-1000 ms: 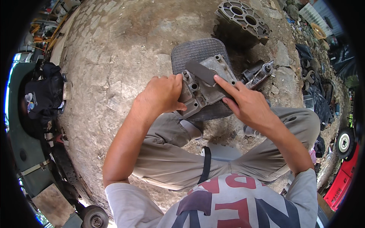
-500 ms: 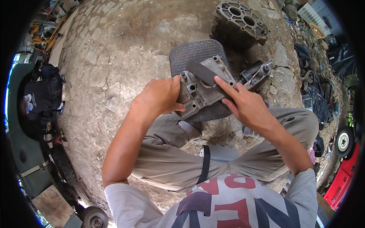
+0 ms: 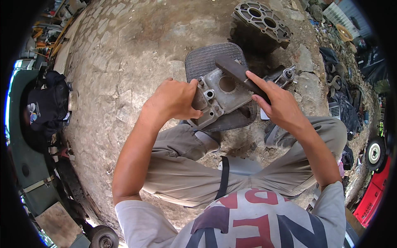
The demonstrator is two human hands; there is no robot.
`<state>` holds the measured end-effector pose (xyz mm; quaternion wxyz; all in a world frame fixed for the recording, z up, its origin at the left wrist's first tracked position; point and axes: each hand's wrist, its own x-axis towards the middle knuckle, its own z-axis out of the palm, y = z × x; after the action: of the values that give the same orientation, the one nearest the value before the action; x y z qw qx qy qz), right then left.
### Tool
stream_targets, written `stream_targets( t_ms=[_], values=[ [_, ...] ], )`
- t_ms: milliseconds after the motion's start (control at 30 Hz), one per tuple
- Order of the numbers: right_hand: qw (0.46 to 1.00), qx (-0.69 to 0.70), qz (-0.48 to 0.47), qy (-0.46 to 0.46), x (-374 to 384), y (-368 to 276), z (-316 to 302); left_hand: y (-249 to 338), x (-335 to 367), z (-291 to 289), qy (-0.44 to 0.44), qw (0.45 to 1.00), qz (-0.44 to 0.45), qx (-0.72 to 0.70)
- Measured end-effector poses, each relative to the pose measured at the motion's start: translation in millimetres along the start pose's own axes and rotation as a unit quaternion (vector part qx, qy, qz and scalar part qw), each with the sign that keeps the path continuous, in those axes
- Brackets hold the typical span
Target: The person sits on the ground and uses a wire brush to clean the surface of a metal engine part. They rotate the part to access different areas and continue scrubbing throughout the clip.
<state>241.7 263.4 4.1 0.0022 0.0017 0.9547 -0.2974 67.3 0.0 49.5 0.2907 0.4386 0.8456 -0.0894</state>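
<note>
"Metal plate (image 3: 225, 99): how many, and where?"

"Just one. It sits on one dark mat (image 3: 213, 58), a bit above the middle of the frame. The plate has one big round hole and some small ones."

"What are the hands doing?"

"Two hands. The left hand (image 3: 173, 100) is clamped on the plate's left end, thumb low and fingers high. The right hand (image 3: 283, 104) is clamped on one dark bar (image 3: 231, 70). The bar slants over the plate's right end, but I can't tell if they touch."

"Any more metal?"

"One big case (image 3: 262, 17) stands at the upper right of the frame, with two big round holes on top. One small part (image 3: 288, 75) is below it, right of the plate."

"What's in the case?"

"It's too dark inside to tell."

"And the bags?"

"Black bags (image 3: 346, 113) lie near the right edge of the frame. I can't count them or see what's in them."

"Wheels?"

"Two show well: one black wheel (image 3: 103, 237) at the lower left, and one white-middled wheel (image 3: 375, 154) at the right, by a red car (image 3: 371, 196)."
</note>
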Motion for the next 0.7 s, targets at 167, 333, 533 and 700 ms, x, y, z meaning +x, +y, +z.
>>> stream_targets(
  t_ms=[167, 333, 533, 700],
  values=[
    [0.998, 0.05, 0.046, -0.012, -2.0, -0.2, -8.9, -13.6, -3.5, -0.8, 0.053, 0.997, 0.01, -0.053],
    [0.994, 0.094, 0.047, 0.021, -0.4, -4.4, -17.1, -20.7, -4.9, -12.2, 0.049, 0.984, -0.012, -0.171],
    [0.979, 0.155, -0.021, 0.127, 4.0, -2.2, -25.2, -42.1, 2.3, -6.3, 0.065, 0.921, -0.042, -0.382],
    [0.973, 0.135, -0.083, 0.17, 4.7, -2.1, -20.2, -76.7, 15.7, 33.9, 0.055, 0.85, -0.055, -0.521]
  ],
)
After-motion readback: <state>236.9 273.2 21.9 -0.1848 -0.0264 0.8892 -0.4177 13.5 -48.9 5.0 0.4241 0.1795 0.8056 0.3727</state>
